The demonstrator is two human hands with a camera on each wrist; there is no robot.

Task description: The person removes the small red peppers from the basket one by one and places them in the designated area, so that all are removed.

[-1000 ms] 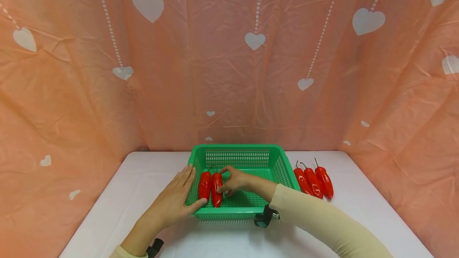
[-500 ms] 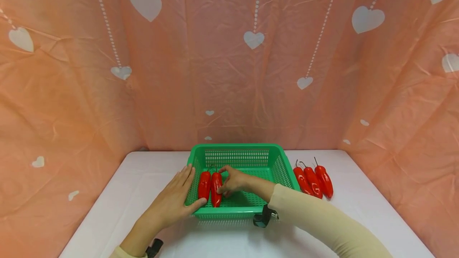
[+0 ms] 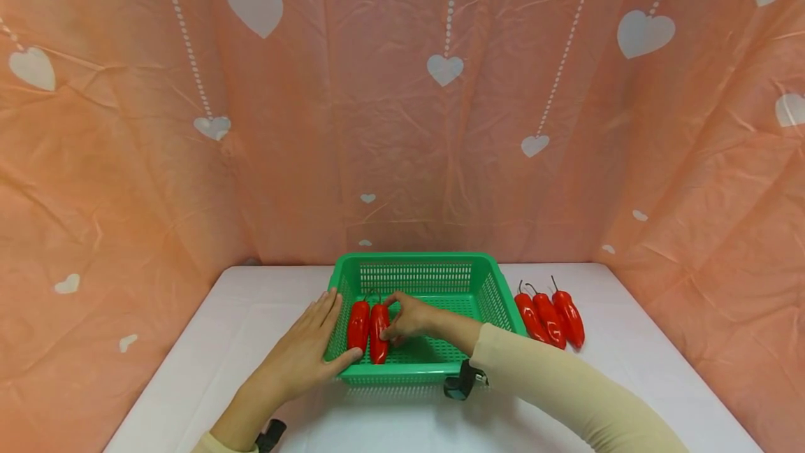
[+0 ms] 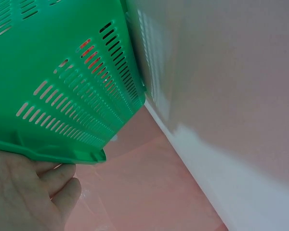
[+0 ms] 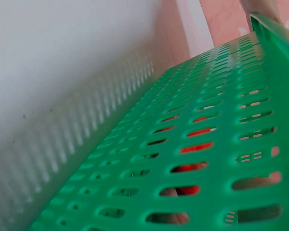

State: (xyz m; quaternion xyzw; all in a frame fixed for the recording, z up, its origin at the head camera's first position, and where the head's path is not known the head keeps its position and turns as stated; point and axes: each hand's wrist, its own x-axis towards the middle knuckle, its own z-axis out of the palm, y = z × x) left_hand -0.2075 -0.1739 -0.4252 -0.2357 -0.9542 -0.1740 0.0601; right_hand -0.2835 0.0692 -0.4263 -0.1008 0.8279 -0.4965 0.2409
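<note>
A green perforated plastic basket [image 3: 415, 369] stands on the white table, with two glossy red chili peppers upright to the view and side by side in its left part. My left hand [image 3: 305, 344] rests with straight fingers along the basket's left rim, its thumb over the front corner beside the left chili pepper [image 3: 358, 327]. Inside the basket, my right hand [image 3: 410, 318] holds the right chili pepper [image 3: 379, 344] by its side between index finger and thumb. In the left wrist view, the left hand [image 4: 26, 192] lies against the rim. The basket wall mostly hides the right hand in the right wrist view.
Three more red chili peppers [image 3: 550, 319] lie close together on the white table [image 3: 264, 313], right of the basket. Behind and at both sides hangs a pink-orange sheet [image 3: 390, 159] printed with white hearts. The right forearm's sleeve [image 3: 553, 383] crosses over the basket's front right corner.
</note>
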